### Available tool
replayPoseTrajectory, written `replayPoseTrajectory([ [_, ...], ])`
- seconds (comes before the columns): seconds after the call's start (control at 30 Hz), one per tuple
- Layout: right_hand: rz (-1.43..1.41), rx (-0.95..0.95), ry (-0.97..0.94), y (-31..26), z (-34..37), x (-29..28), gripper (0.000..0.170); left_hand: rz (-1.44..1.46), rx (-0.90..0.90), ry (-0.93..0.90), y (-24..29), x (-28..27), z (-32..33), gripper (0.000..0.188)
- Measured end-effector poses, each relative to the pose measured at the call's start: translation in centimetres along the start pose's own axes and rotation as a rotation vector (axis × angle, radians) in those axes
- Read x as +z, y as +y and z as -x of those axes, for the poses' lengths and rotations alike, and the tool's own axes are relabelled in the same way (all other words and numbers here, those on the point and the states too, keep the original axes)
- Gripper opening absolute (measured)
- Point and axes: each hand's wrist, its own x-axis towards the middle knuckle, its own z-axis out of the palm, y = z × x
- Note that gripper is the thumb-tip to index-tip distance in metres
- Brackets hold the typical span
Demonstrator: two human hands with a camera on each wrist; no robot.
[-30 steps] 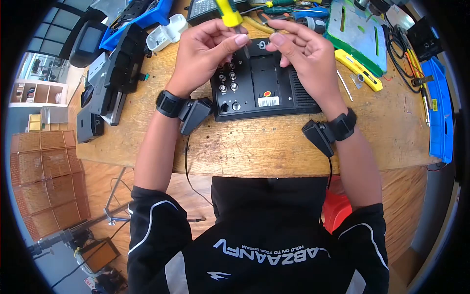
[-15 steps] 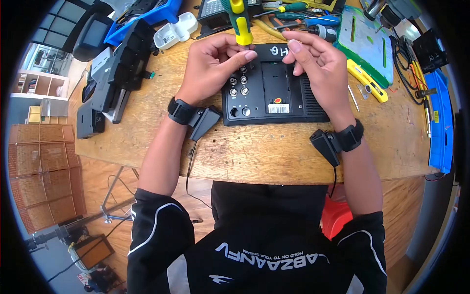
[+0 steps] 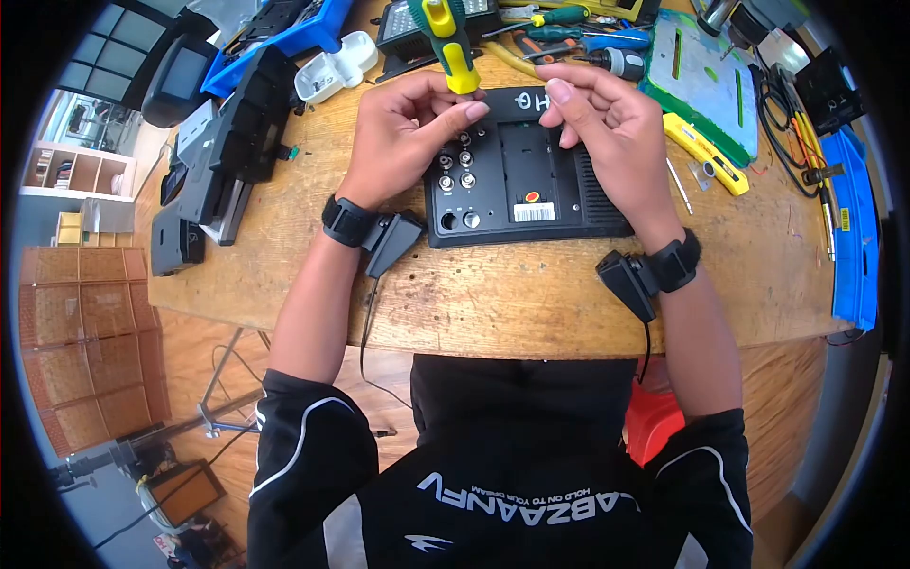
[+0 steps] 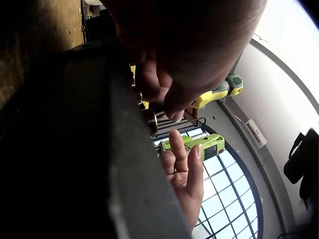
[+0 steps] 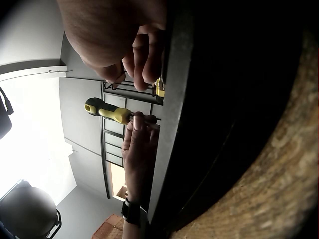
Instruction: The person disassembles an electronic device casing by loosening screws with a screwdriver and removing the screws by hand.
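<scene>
In the head view my left hand (image 3: pixel 403 137) pinches a screwdriver (image 3: pixel 450 47) with a yellow and dark green handle just below that handle. The handle rises above the fingers; in the right wrist view, the screwdriver (image 5: pixel 107 110) has its thin shaft at the fingertips. Beneath lies a black electronic unit (image 3: pixel 488 204), back side up, with round metal connectors, a recessed plate and a barcode label. My right hand (image 3: pixel 616 128) hovers over its far right part, fingers loosely bent. Thumb and forefinger of the right hand (image 4: pixel 187 184) stand apart in the left wrist view, nothing seen between them.
Several hand tools (image 3: pixel 569 38) lie behind the unit. To the right are a yellow utility knife (image 3: pixel 706 154), a green-edged board (image 3: pixel 706 85) and a blue bin (image 3: pixel 853 228). Black cases (image 3: pixel 237 133) and a white open case (image 3: pixel 336 68) stand on the left.
The screwdriver, tilted with its shaft showing a second ago, now stands more upright, its handle closer to the left fingers. The head view has shifted slightly. The right hand keeps its pose.
</scene>
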Motion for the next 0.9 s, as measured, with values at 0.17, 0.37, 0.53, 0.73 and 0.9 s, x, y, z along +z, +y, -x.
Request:
replayPoseTrajectory([
  [0.17, -0.003, -0.014, -0.008, 0.2, -0.1, 0.0, 0.030, -0.021, 0.005, -0.008, 0.4, 0.0, 0.1, 0.019],
  [0.37, -0.003, -0.037, 0.007, 0.3, -0.1, 0.3, 0.030, -0.065, 0.031, -0.001, 0.1, 0.0, 0.1, 0.019],
  [0.53, 0.119, -0.182, -0.072, 0.0, 0.1, 0.1, 0.030, -0.092, 0.032, 0.036, -0.3, 0.0, 0.1, 0.019],
  [0.73, 0.328, -0.471, -0.291, -1.5, 0.6, 1.1, 0.047, -0.020, 0.010, 0.041, 0.3, 0.5, 0.1, 0.021],
  [0.9, 0.298, -0.415, -0.294, -0.7, 0.8, 1.3, 0.048, -0.210, 0.041, -0.024, 0.9, 0.0, 0.1, 0.019],
])
